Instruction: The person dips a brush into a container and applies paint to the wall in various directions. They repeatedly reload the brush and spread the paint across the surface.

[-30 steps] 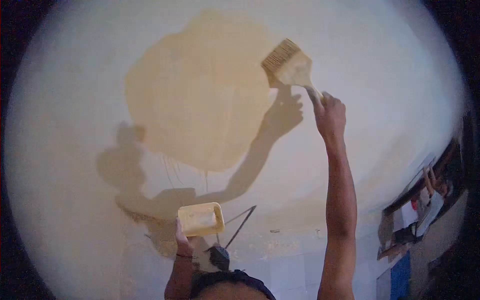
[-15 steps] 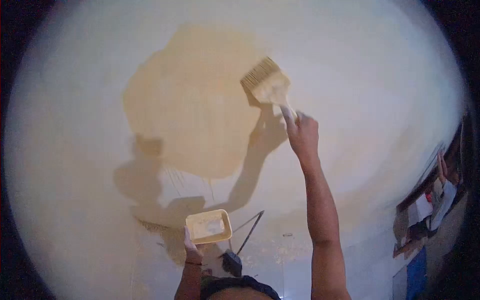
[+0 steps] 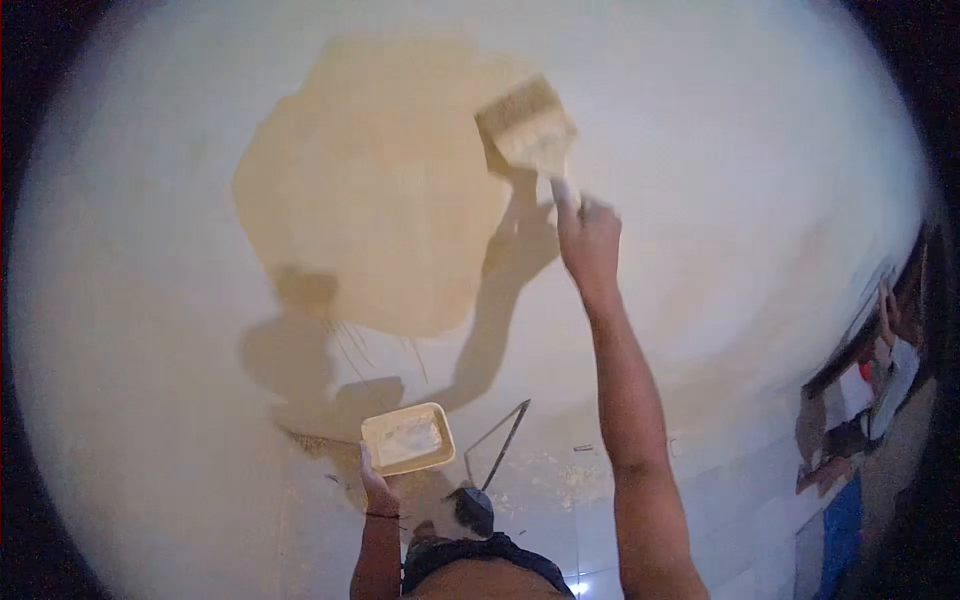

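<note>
the broad brush [image 3: 528, 125] is at the upper centre of the frame, near the right edge of a tan patch [image 3: 360, 190] on the pale wall [image 3: 720, 190]. the right hand [image 3: 592, 235] has its grip closed round the handle; whether the bristles press on the wall or stand just off it cannot be told, as the head is slightly blurred. the left hand [image 3: 376, 487] bears the tray [image 3: 418, 466] at the lower centre, its grip on the left side and underneath, most of the fingers hidden.

the likeliest trouble is dripping: thin streaks [image 3: 352, 345] hang below the patch, and an overloaded brush could add more or let wet stuff run down the handle. the tray looks held from one side only, so a tilt could spill its pale contents [image 3: 412, 437] onto the tiled floor [image 3: 740, 510] (already flecked, it seems). the person's shadow [image 3: 490, 300] falls across the patch's lower edge and could hide a missed spot.

the brush head is wide, flat and squared, its brownish bristles fringing a pale, smeared body. the tray is shallow, with rounded corners and a smooth, probably plastic rim. the patch looks matte, irregular and rounded, against a slightly mottled wall.
</note>
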Available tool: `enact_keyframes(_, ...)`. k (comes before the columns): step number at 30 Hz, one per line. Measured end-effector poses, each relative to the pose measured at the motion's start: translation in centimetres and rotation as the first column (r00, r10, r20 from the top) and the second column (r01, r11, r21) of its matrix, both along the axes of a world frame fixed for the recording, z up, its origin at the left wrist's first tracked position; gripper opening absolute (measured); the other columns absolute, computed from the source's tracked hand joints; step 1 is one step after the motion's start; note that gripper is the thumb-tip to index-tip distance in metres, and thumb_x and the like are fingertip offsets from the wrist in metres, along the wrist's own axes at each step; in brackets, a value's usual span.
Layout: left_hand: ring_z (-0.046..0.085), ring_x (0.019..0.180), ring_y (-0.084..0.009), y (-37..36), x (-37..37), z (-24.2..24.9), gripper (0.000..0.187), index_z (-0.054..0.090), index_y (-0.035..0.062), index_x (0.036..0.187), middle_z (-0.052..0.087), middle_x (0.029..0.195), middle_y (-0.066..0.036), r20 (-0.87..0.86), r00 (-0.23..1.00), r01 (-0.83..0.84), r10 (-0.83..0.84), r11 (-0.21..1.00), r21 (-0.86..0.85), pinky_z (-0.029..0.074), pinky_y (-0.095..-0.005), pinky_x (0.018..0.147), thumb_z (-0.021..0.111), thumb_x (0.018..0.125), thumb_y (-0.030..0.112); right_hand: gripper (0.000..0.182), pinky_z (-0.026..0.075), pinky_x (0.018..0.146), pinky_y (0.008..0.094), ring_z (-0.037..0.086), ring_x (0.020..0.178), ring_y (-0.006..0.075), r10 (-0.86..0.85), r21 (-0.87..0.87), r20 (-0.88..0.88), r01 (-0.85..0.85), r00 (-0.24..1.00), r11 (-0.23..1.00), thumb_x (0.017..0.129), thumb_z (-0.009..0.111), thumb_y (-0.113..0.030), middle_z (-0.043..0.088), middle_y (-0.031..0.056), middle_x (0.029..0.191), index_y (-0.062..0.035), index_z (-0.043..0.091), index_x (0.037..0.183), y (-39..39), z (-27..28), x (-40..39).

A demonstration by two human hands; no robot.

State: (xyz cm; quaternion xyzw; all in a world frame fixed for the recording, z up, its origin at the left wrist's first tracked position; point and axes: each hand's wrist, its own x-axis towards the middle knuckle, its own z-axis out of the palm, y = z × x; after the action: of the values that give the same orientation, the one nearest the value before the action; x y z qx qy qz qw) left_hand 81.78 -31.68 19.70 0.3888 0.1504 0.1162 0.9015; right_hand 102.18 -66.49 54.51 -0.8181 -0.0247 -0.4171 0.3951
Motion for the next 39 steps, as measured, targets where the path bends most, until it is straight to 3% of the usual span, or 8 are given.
enact_keyframes(3, 0.057, 0.124, -0.0338, 1.2, -0.9, -1.7, 0.064, 0.046, 0.0037, 0.144, 0.057, 0.138, -0.016, 0.109, 0.992, 0.013, -0.071, 0.889, 0.457, 0.045, -0.0467, 0.107, 0.038, 0.104, 0.053, 0.056, 0.048, 0.063, 0.0524, 0.063, 0.069, 0.0469, -0.044, -0.012, -0.155, 0.042, 0.987, 0.999, 0.099, 0.055, -0.046, 0.061, 0.029, 0.069, 0.006, 0.065, 0.079, 1.4, -7.8, -1.9)
enact_keyframes(9, 0.058, 0.123, -0.0319, 1.0, 0.0, -0.8, 0.063, 0.045, 0.0025, 0.144, 0.057, 0.138, -0.015, 0.009, 0.998, 0.063, -0.062, 0.992, -0.108, 0.046, -0.0464, 0.106, 0.039, 0.105, 0.052, 0.05, 0.045, 0.055, 0.0448, 0.054, 0.054, 0.0415, 0.01, 0.091, -0.107, 0.0, 0.994, 0.996, 0.099, 0.059, -0.04, 0.057, 0.0249, 0.062, 0.0049, 0.062, 0.078, 0.9, -6.1, -3.7)
enact_keyframes(11, 0.058, 0.123, -0.0316, 2.2, -0.1, -3.5, 0.061, 0.046, 0.003, 0.144, 0.057, 0.137, -0.015, 0.131, 0.989, -0.024, -0.063, 0.821, 0.571, 0.046, -0.0459, 0.106, 0.04, 0.105, 0.05, 0.05, 0.044, 0.055, 0.0444, 0.054, 0.054, 0.041, 0.004, 0.087, 0.045, -0.008, 0.999, 0.996, 0.099, 0.059, -0.04, 0.057, 0.0247, 0.062, 0.0053, 0.062, 0.077, 0.7, -1.1, -3.0)
enact_keyframes(17, 0.053, 0.13, -0.0312, -0.4, -0.5, 1.8, 0.057, 0.045, 0.0026, 0.144, 0.055, 0.14, -0.014, -0.012, 0.999, 0.05, -0.051, 0.997, -0.064, 0.043, -0.0457, 0.11, 0.037, 0.107, 0.046, 0.054, 0.047, 0.06, 0.0495, 0.062, 0.064, 0.0452, -0.044, 0.032, -0.041, 0.045, 0.998, 0.998, 0.1, 0.054, -0.042, 0.06, 0.0285, 0.068, 0.0066, 0.064, 0.08, 0.9, -3.9, -1.3)
enact_keyframes(25, 0.056, 0.126, -0.0322, -0.3, -0.8, 5.1, 0.058, 0.044, 0.0027, 0.145, 0.056, 0.139, -0.016, -0.023, 0.998, 0.066, -0.066, 0.998, -0.025, 0.045, -0.0467, 0.107, 0.036, 0.107, 0.046, 0.047, 0.043, 0.054, 0.0444, 0.055, 0.051, 0.0332, -0.02, 0.134, -0.374, 0.075, 0.927, 0.988, 0.1, 0.058, -0.036, 0.053, 0.0245, 0.06, 0.0052, 0.062, 0.078, 3.3, -17.7, -6.9)
enact_keyframes(27, 0.053, 0.13, -0.0315, -0.3, -0.9, 5.7, 0.059, 0.043, 0.0009, 0.145, 0.055, 0.14, -0.016, -0.093, 0.991, 0.092, -0.093, 0.996, -0.024, 0.043, -0.0454, 0.11, 0.034, 0.108, 0.046, 0.047, 0.04, 0.05, 0.0405, 0.043, 0.047, 0.0236, -0.062, 0.15, -0.069, 0.072, 0.996, 0.986, 0.101, 0.058, -0.036, 0.046, 0.0203, 0.054, 0.004, 0.058, 0.076, 3.3, -13.9, -5.7)
enact_keyframes(33, 0.056, 0.127, -0.0306, 0.2, -1.1, 2.9, 0.059, 0.043, 0.0035, 0.146, 0.054, 0.14, -0.016, -0.003, 0.99, 0.138, -0.139, 0.984, 0.114, 0.045, -0.0464, 0.109, 0.036, 0.107, 0.047, 0.048, 0.043, 0.054, 0.0427, 0.049, 0.051, 0.0305, -0.033, 0.216, -0.044, 0.042, 0.998, 0.975, 0.102, 0.055, -0.037, 0.052, 0.0233, 0.059, 0.0056, 0.06, 0.081, 2.2, -5.3, -3.1)
enact_keyframes(39, 0.055, 0.128, -0.0302, -0.3, -1.4, 3.4, 0.059, 0.045, 0.0053, 0.145, 0.055, 0.14, -0.014, -0.165, 0.986, 0.012, -0.001, 0.998, 0.064, 0.045, -0.0477, 0.108, 0.04, 0.106, 0.049, 0.047, 0.045, 0.059, 0.0491, 0.058, 0.062, 0.0455, 0.022, 0.183, -0.183, 0.012, 0.983, 0.983, 0.102, 0.054, -0.036, 0.058, 0.0285, 0.067, 0.0073, 0.063, 0.085, 5.3, -20.9, -3.3)
